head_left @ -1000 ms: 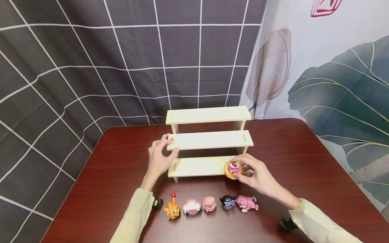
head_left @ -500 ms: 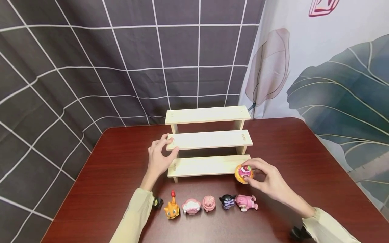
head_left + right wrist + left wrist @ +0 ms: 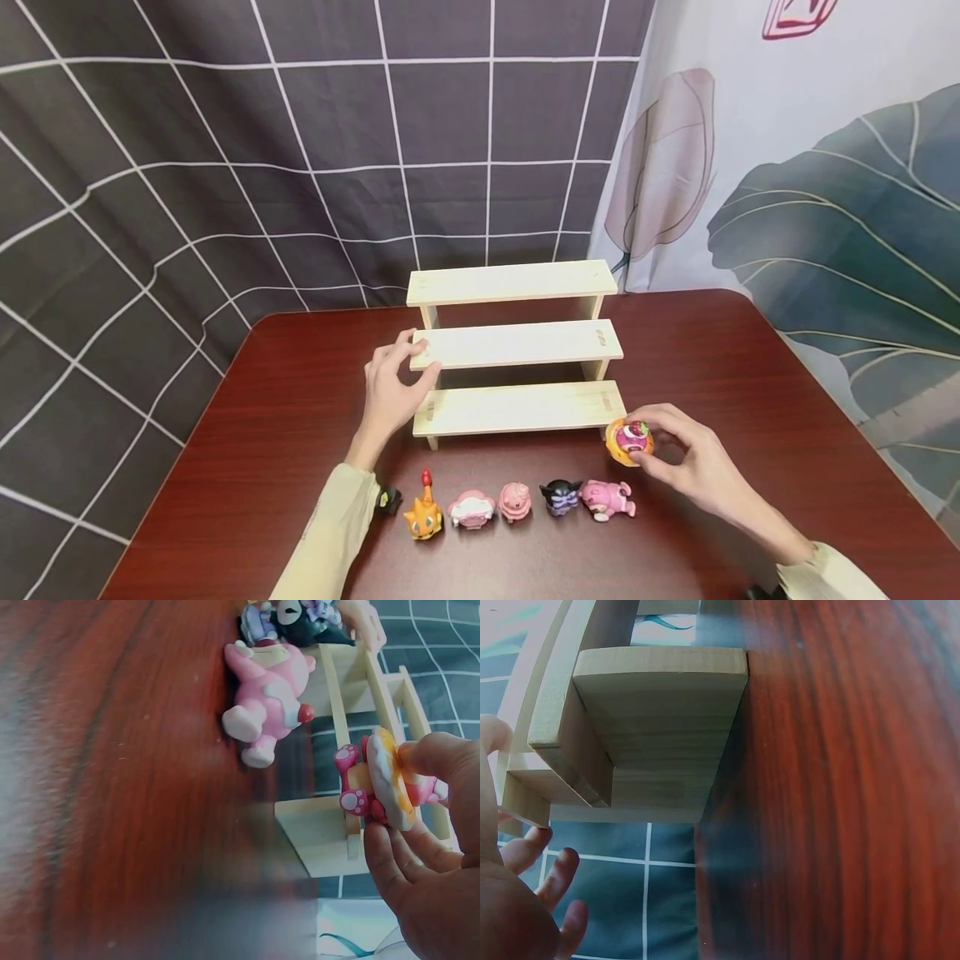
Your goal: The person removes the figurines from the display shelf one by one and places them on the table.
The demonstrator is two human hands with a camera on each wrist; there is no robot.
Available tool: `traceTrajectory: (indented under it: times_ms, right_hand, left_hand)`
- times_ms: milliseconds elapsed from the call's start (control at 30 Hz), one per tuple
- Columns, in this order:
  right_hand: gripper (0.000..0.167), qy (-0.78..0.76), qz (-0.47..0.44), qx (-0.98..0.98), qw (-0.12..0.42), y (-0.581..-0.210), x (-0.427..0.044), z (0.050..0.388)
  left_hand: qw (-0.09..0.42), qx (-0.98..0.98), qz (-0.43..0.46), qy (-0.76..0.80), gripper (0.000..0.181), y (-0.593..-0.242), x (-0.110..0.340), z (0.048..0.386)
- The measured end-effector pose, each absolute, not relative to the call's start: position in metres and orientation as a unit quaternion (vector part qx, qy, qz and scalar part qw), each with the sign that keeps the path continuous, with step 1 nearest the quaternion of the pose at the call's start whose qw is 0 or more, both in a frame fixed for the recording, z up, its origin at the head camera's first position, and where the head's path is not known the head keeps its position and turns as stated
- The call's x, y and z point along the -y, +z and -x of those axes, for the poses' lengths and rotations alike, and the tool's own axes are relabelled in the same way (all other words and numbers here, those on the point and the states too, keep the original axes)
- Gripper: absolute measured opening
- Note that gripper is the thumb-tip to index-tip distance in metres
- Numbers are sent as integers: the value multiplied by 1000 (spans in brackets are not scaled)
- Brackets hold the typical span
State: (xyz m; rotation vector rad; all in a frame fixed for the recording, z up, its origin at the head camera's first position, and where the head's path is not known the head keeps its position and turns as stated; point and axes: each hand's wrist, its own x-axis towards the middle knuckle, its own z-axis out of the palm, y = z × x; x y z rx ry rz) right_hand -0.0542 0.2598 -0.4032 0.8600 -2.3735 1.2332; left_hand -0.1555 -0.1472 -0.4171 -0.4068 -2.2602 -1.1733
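Note:
A pale three-tier wooden shelf (image 3: 517, 408) stands at the back of the table. My left hand (image 3: 393, 385) grips the left end of its middle board, with the thumb at the front edge and fingertips on top. Just off the right end of the bottom board, my right hand (image 3: 697, 458) pinches a small toy figure (image 3: 628, 442) between thumb and fingers. The right wrist view shows this figure (image 3: 388, 778) with pink paws and a white-and-orange ring around its body. It is held above the table, clear of the shelf in the head view.
In front of the shelf, figurines stand in a row: an orange one (image 3: 424, 518) with a red-tipped tail, two pink ones (image 3: 472, 510), and a black-and-purple one (image 3: 562, 497). A pink bear (image 3: 609, 501) lies at the row's right end. Curtains (image 3: 450, 108) hang behind the dark red table (image 3: 300, 400).
My right hand has moved right and toward me with the toy figure, from the front of the bottom board to beyond its right end. The left hand stays on the middle board.

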Motion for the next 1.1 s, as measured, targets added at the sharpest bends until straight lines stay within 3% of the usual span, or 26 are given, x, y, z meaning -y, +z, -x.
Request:
traceTrajectory:
  times_ms: [1100]
  right_hand:
    - [58, 442, -258, 846, 146, -428, -282, 15]
  left_hand:
    - [285, 839, 153, -438, 33, -419, 148, 156]
